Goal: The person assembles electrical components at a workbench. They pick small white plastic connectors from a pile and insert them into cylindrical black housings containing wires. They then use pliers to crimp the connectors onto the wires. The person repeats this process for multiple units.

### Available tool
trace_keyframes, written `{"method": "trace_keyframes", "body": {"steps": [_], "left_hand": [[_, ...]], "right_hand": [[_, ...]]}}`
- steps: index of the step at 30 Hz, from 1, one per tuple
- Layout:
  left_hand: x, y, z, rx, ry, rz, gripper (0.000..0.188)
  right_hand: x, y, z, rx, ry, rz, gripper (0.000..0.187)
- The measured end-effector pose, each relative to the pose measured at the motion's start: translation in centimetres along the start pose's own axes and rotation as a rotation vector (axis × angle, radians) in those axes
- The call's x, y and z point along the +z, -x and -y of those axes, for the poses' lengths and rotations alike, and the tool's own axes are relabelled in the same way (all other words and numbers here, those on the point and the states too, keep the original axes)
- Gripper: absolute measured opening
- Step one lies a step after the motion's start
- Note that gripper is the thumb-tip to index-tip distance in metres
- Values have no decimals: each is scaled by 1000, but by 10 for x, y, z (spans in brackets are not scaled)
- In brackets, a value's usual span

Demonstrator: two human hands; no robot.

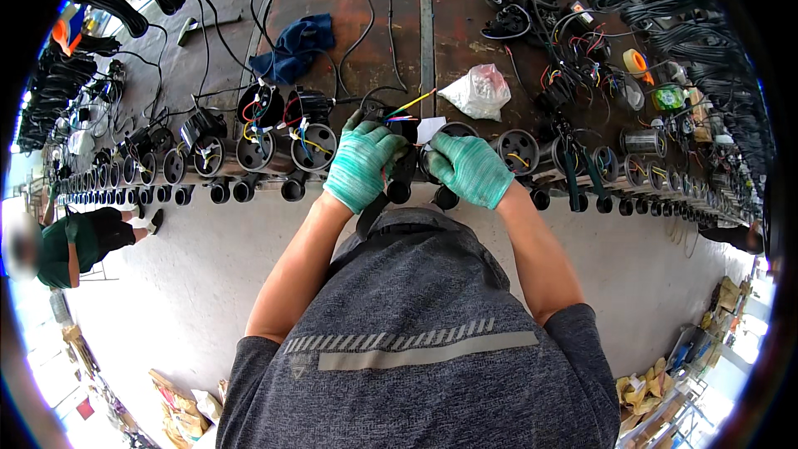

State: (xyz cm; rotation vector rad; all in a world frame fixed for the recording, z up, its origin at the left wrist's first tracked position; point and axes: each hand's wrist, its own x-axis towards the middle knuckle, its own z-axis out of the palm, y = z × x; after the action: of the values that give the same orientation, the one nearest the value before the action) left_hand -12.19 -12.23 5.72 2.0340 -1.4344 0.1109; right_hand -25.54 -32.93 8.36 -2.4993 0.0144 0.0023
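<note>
My left hand [361,162] wears a green knit glove and grips a black pump unit [402,168] at the bench's front edge. Coloured wires [411,105] stick up from the unit just beyond that hand. My right hand [468,168], gloved the same, holds the unit's other side next to a small white tag [430,127]. Both hands meet over the same part, and the fingers hide most of it.
A long row of round black pump bodies [274,145] lines the brown workbench [349,8] left and right. A blue rag [295,46], a clear plastic bag [480,90], tape rolls [636,61] and coiled black cables [682,8] lie behind. Another person [71,245] sits far left.
</note>
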Motion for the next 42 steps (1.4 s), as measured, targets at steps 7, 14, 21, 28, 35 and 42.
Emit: {"method": "trace_keyframes", "body": {"steps": [7,14,21,28,35,42], "left_hand": [[3,3,5,-4,10,62,24],[1,5,4,14,-15,60,29],[-4,5,8,83,34,56,31],[-10,0,8,142,66,52,29],[-3,4,9,125,43,10,21],[-2,3,11,107,127,-24,18]], "right_hand": [[-8,-10,2,-32,37,83,24],[-11,-21,4,-75,98,161,25],[2,-39,-1,-27,-45,333,29],[12,-16,0,2,-228,208,40],[-82,88,-74,595,472,-399,59],[-80,124,-117,1036,755,-1,112]]}}
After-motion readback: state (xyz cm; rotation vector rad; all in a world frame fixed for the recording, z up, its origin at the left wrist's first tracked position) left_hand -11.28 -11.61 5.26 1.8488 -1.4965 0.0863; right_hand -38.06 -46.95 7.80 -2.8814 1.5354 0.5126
